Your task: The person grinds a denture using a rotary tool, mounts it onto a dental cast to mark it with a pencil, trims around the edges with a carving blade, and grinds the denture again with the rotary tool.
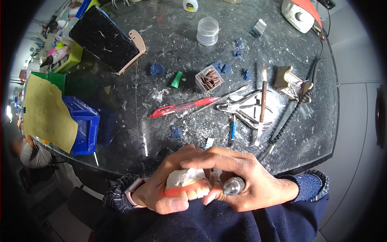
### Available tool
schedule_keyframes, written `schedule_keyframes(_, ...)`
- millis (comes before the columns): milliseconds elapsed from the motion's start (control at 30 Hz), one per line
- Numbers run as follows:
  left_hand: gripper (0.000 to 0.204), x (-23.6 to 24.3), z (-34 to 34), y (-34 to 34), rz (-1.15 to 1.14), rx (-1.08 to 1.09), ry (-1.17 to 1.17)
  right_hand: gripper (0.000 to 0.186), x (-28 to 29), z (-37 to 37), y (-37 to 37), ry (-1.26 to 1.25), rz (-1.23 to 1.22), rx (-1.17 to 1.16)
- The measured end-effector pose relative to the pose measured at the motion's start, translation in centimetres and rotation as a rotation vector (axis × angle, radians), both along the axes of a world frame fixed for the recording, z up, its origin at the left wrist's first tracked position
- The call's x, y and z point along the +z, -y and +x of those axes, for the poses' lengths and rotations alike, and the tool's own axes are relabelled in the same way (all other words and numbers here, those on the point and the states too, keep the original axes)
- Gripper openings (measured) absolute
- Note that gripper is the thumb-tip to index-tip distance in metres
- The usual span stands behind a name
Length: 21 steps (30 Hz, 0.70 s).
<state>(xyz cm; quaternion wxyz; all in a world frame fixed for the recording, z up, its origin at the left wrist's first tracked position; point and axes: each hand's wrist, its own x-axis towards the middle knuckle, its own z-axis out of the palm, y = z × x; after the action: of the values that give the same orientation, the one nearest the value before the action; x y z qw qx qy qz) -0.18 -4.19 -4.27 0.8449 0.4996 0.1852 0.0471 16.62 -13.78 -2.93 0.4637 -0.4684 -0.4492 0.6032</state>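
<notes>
In my left hand (169, 193) is a dental model (186, 186), white plaster on top with a pink gum part and a row of teeth below. The left fingers wrap round its back and the thumb presses on its front near the teeth. A metal rotary handpiece (234, 186) rests in the grip of my right hand (250, 181), its rounded silver end facing up. My right thumb is at the model's right end, and the right fingers reach over to the left hand. The handpiece's working tip is hidden. Pale dust covers the right hand.
Pliers (242, 107), a red pen (183, 107) and a brown-handled tool (263, 101) lie beyond my hands on the dusty dark table. A clear box (209, 79) holds brown strips. Left stand a blue bin (86, 125) and a phone (105, 40); a coiled cord (296, 103) runs at right.
</notes>
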Motion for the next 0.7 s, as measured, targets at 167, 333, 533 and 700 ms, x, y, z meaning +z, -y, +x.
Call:
schedule_keyframes(167, 0.053, -1.4, -0.3, 0.0, 0.443, -0.089, 0.260, 0.059, -1.3, 0.9, 1.0, -0.113, 0.096, 0.230)
schedule_keyframes(333, 0.070, 0.3, -0.7, 0.8, 0.640, -0.009, 0.279, 0.064, -1.0, 1.0, 1.8, -0.184, 0.096, 0.273)
schedule_keyframes(533, 0.063, 1.9, -0.6, 1.8, 0.896, -0.115, 0.147, 0.071, 1.2, 1.4, 3.2, 0.065, 0.131, 0.347)
schedule_keyframes(700, 0.066, 1.6, -1.1, 3.2, 0.923, -0.051, 0.146, 0.049, 2.6, 0.9, 3.6, 0.111, 0.171, 0.188)
